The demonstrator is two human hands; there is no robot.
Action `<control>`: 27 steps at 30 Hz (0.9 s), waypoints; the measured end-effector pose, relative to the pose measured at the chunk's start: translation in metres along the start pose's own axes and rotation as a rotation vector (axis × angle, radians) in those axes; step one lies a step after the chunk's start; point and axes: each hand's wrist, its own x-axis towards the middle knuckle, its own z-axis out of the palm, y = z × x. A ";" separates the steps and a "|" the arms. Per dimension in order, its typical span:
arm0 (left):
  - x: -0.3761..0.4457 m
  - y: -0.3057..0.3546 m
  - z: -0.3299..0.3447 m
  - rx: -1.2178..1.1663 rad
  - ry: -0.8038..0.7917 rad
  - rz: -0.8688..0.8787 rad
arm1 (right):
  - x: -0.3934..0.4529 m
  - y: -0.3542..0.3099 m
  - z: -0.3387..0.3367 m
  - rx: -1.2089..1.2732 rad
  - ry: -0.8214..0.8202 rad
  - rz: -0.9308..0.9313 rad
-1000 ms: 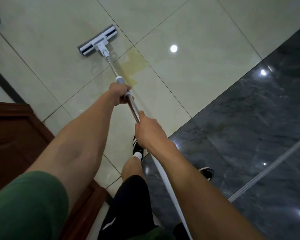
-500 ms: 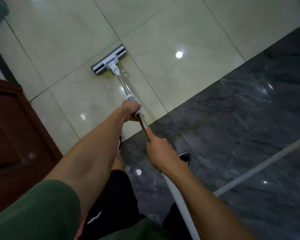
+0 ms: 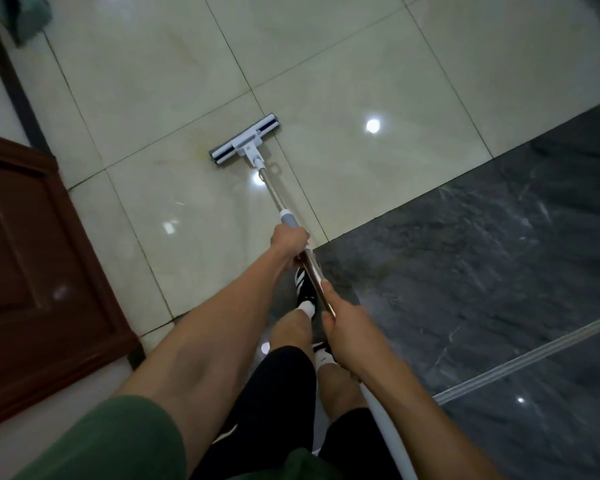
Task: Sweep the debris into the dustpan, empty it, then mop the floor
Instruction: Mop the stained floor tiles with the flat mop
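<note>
The mop is gripped with both hands: the left hand is wrapped round the metal pole just below the grey collar, the right hand is clenched round it further back. The mop head is laid flat on the cream floor tiles, right by a faint yellowish stain. Dark marble flooring is seen on the right, a brown wooden door at the left edge.

Glossy cream floor tiles, polished dark marble, shiny metal mop pole, varnished wooden door.
</note>
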 end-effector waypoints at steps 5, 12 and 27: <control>0.031 0.046 -0.009 -0.066 0.010 0.011 | 0.042 -0.025 -0.035 -0.031 0.009 -0.023; 0.092 0.157 -0.037 -0.141 0.046 0.028 | 0.130 -0.096 -0.115 -0.080 -0.001 -0.072; 0.086 0.206 0.020 -0.077 0.050 -0.009 | 0.151 -0.061 -0.179 -0.115 -0.037 -0.044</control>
